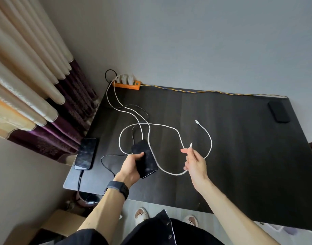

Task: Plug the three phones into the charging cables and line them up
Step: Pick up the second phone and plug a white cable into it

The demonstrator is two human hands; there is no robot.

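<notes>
**Second phone in hand, plug pinched and ready**

At the desk's [222,156] near left corner the first phone [85,153] lies face up along the edge, a dark cable [80,175] running from its near end over the desk's front edge; it looks already connected and sets the start of the row.

Just right of it, the left hand [132,167] wraps around the second phone [145,159], fingers closed over its left side and thumb across the screen, holding it tilted above the desk so the charging port can probably be turned toward the other hand.

Further right, the right hand [194,162] pinches a white cable [162,124] just behind its plug [191,144], tip pointing up and away, the other fingers loosely spread. That short grip likely gives control for insertion.

A second white cable end [196,121] lies free nearer the desk's middle, apparently left for the last phone.

At the far left corner the orange power strip [126,84] carries three white adapters.

The third phone [278,112] rests near the far right corner, well apart and unplugged.
</notes>
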